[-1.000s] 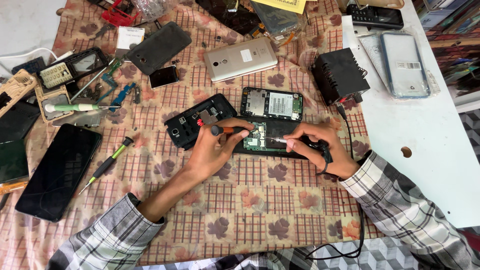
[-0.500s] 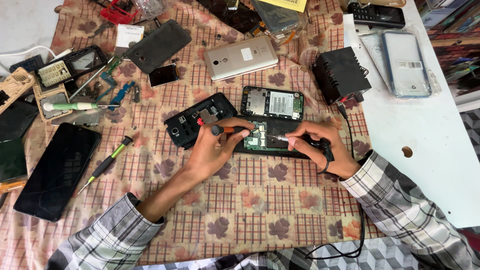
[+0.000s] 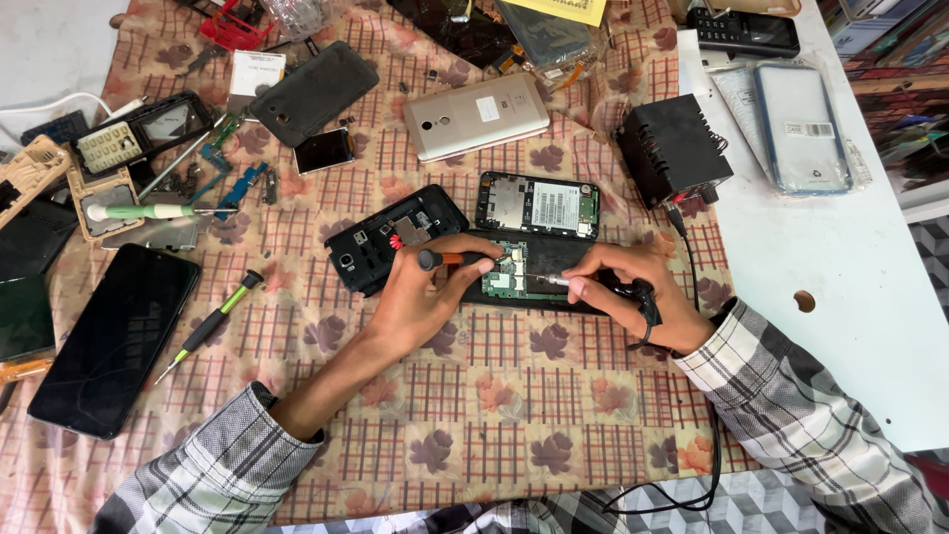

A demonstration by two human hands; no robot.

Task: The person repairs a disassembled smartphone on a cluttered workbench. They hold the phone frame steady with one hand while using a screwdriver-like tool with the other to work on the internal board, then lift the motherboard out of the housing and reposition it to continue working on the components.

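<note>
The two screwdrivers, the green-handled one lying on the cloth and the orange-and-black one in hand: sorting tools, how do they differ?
The green-handled screwdriver lies untouched and slanted on the cloth; the orange-and-black screwdriver is gripped level by the left hand, pointing at the opened phone's circuit board. Both are slim precision drivers.

- Even, bright daylight is washing over the patterned cloth (image 3: 474,415), with no harsh hotspots.
- Soft, short shadows are sitting under the left hand (image 3: 420,302) and right hand (image 3: 633,287).
- The white worktop (image 3: 870,326) along the right edge is glaring slightly.
- A faint sheen is showing on the black phone screen (image 3: 114,336).
- Everything is staying sharp; the corners are bending slightly.
</note>
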